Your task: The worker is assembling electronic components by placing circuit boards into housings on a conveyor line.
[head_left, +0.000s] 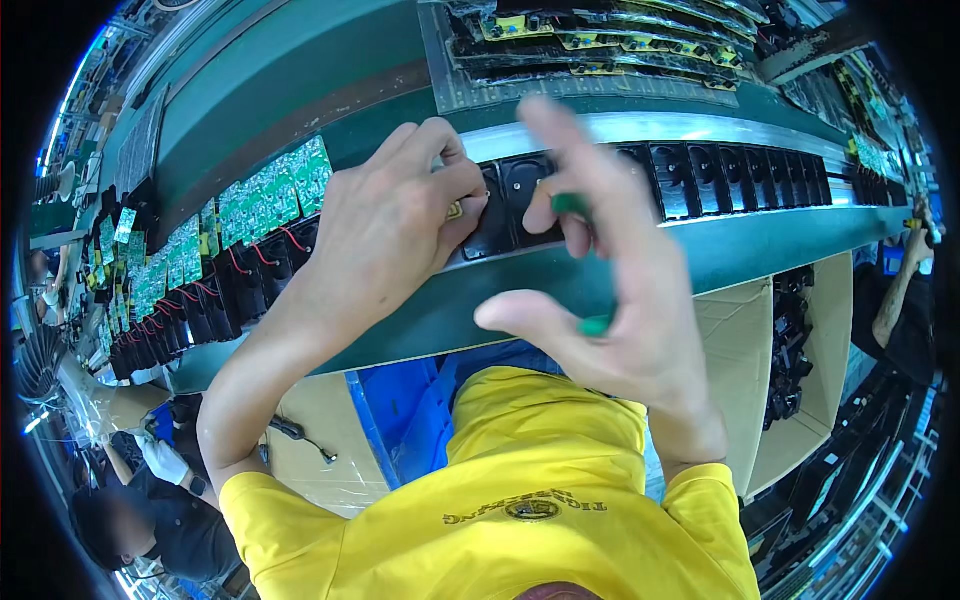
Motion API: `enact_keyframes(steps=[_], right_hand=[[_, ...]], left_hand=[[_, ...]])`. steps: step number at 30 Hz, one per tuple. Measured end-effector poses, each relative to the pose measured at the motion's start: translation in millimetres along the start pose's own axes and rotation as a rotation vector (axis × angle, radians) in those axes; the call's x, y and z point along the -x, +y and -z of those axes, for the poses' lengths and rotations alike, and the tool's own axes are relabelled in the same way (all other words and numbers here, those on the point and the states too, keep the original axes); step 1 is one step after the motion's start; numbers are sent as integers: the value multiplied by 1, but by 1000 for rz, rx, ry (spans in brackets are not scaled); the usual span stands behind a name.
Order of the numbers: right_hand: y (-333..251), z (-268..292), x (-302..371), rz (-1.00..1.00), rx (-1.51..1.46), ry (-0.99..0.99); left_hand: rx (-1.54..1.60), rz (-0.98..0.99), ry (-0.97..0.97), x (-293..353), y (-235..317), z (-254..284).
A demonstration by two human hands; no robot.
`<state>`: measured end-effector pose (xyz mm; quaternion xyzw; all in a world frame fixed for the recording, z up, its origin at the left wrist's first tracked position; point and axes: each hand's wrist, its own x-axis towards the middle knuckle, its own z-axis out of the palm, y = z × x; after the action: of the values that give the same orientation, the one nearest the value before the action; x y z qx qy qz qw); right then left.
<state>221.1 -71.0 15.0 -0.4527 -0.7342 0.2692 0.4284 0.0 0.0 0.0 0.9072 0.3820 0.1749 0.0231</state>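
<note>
Head view: near centre, the left hand (395, 205) bunches its fingers together at black casings (490, 232), grip unclear; the blurred right hand (650, 310) spreads its fingers apart.

Over a row of black housings (705, 180)
Your left hand (400, 205) is bunched up; your blurred right hand (640, 285) spreads open across the bench's (740, 250) near edge.

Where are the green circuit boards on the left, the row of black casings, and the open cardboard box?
Green circuit boards (312, 175): head view, face of the rightmost board there.
Row of black casings (706, 182): head view, inside of one casing.
Open cardboard box (735, 345): head view, bare cardboard on its left side.
</note>
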Motion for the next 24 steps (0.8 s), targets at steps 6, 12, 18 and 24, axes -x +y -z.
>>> enact_keyframes(steps=[6, 12, 18, 24], right_hand=[[18, -21, -63, -24, -909, 222], [28, -57, -76, -76, -1056, 385], [32, -70, -81, -132, -1121, 414], [42, -73, -80, -12, -882, 341]], left_hand=[[43, 106, -25, -3, 4, 2], [53, 142, -28, 0, 4, 0], [74, 136, -39, 0, 0, -3], [79, 110, -33, -1, -4, -6]])
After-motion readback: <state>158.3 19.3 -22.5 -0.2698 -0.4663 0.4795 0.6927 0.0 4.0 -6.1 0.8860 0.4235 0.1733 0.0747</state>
